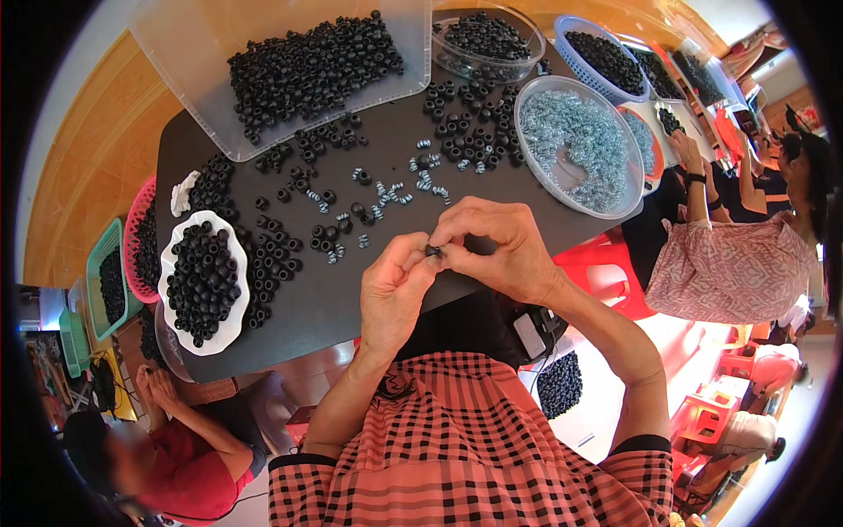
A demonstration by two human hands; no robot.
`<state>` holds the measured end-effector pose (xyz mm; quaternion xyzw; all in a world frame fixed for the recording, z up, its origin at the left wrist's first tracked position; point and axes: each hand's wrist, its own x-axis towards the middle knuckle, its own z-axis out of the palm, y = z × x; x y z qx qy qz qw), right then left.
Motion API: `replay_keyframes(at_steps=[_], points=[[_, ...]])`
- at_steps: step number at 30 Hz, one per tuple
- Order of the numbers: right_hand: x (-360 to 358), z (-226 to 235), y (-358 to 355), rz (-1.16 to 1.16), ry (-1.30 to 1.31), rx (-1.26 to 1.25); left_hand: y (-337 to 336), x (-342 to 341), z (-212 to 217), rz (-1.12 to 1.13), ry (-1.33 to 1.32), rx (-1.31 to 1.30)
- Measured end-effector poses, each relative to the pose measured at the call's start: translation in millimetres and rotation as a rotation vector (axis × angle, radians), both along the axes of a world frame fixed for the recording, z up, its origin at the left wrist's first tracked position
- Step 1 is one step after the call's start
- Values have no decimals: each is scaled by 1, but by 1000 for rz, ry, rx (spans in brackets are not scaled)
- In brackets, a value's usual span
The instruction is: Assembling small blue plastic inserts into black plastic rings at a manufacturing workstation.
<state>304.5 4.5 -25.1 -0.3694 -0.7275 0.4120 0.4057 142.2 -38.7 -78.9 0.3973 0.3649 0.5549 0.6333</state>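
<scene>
My left hand (392,290) and my right hand (502,244) meet over the front edge of a dark table (329,294). Both pinch one small black plastic piece (432,251) between thumbs and fingertips. The fingers partly cover it, so whether a spring sits inside cannot be seen. Just beyond my hands, small silvery coil springs (386,193) lie scattered on the tabletop. Loose round black pieces with holes (325,233) are mixed among them, with more in a heap to the left.
A translucent bin (189,83) of black pieces stands at the back left. A clear round tub (606,212) of springs sits right. On the left is a white scalloped plate (209,346) piled with black pieces. Other people (198,430) work at both sides; a red stool (606,277) stands right.
</scene>
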Motion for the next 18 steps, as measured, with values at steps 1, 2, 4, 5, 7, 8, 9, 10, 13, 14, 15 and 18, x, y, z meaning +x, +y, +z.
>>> replay_keyframes(at_steps=[1, 2, 4, 5, 7, 8, 9, 10, 13, 14, 15, 18], points=[[-1, -2, -1, 0, 7, 1, 0, 0, 1, 2, -1, -13], [-2, -4, -1, 1, 15, 2, 1, -1, 1, 0, -5, -17], [-4, -5, -2, 3, 21, 10, 1, -4, 1, -1, -11, -26], [-5, -4, -3, 4, 21, 17, 2, -5, 2, -3, -43, -20], [-8, -6, -4, 1, 58, -12, 1, -7, 5, -2, -106, -11], [-10, -10, -4, -3, 95, -48, 1, -7, 4, -1, -123, -26], [-12, -12, -4, -8, 131, -84, 1, -8, 4, 0, -141, -42], [-14, -12, -2, 5, 152, -126, 2, -9, 3, -1, -161, -55], [-22, -10, 5, 0, 113, -145, 1, -16, 11, 34, -51, 14], [-24, -9, 12, -27, 35, -78, 0, -19, 14, 27, -18, 8], [-26, -9, 21, -55, -44, -11, 0, -22, 16, 20, 15, 2], [-37, -9, 62, -88, -123, 210, -3, -28, 15, 10, 126, -36]])
